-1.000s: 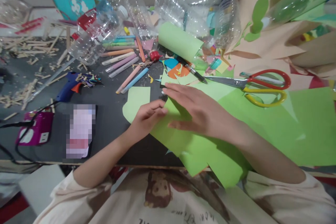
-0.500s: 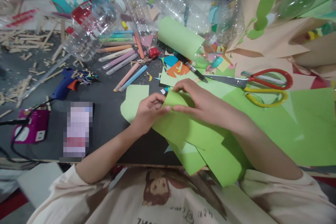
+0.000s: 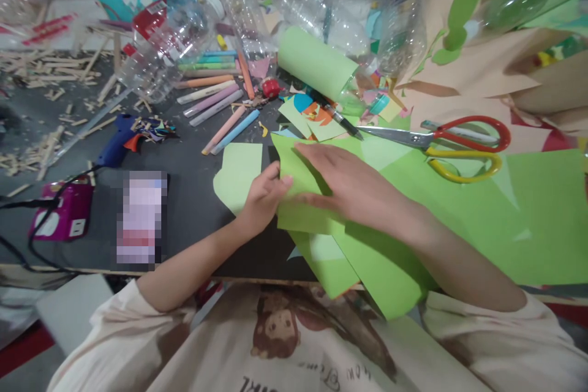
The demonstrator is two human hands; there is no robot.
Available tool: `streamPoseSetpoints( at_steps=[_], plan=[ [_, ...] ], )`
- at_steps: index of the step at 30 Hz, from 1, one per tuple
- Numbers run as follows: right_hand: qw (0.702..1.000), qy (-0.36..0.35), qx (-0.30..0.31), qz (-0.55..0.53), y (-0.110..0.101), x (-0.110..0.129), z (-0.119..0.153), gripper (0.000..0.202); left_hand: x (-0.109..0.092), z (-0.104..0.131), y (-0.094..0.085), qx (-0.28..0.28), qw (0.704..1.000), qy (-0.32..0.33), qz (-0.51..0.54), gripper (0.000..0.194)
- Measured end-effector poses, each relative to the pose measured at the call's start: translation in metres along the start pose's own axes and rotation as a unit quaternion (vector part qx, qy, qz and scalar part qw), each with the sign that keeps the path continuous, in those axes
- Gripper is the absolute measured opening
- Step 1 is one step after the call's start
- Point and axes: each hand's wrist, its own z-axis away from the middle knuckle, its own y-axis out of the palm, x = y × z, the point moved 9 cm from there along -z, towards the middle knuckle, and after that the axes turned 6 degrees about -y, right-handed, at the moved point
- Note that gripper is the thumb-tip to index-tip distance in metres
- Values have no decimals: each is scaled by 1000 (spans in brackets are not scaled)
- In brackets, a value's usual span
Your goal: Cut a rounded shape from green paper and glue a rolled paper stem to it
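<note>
Between my hands is a bright green paper [image 3: 307, 217], bent or folded near its upper part. My left hand [image 3: 264, 196] pinches its left edge between thumb and curled fingers. My right hand [image 3: 342, 180] lies over its right side, thumb below and fingers above, holding the sheet. A pale green paper piece [image 3: 239, 174] rests on the table just left of my left hand. More bright green paper [image 3: 390, 275] lies under my right hand and wrist, reaching the table's front edge.
Scissors with red and yellow handles [image 3: 429, 139] and a black pen [image 3: 342, 121] lie beyond my right hand. Markers [image 3: 225, 128], plastic bottles [image 3: 156, 67] and a green paper roll [image 3: 316, 64] are farther back. A glue gun [image 3: 114, 141] and a blurred phone [image 3: 140, 217] are left.
The green paper between my hands has turned, and its upper left corner now stands up beyond my fingers. My right hand has flattened over it; my left hand stays at its left edge.
</note>
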Motion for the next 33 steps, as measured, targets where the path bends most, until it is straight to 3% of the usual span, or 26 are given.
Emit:
streamPoseSetpoints(
  at_steps=[3, 9, 15, 21, 26, 31, 33],
  plan=[
    [1000, -15, -9, -10, -5, 2, 0, 58, 3, 1, 0, 19, 999, 8, -31, 51],
    [999, -41, -8, -3, -11, 1, 5, 73, -6, -3, -3, 26, 996, 41, -73, 54],
    [999, -6, 23, 33, -11, -2, 11, 64, -19, 1, 5, 49, 990, 57, -122, 58],
    [995, 50, 79, 28, -13, -11, 18, 47, -27, 2, -1, 17, 986, 95, -138, 52],
    [988, 35, 112, -104, -13, -17, 10, 40, -24, -5, -12, -23, 987, 117, -103, 49],
    [969, 0, 105, -222, -13, -21, 2, 33, -17, -7, 0, 36, 991, 76, -108, 56],
    [961, 4, 92, -259, -11, -24, 0, 30, -17, -6, 1, 31, 992, 63, -107, 53]
  ],
)
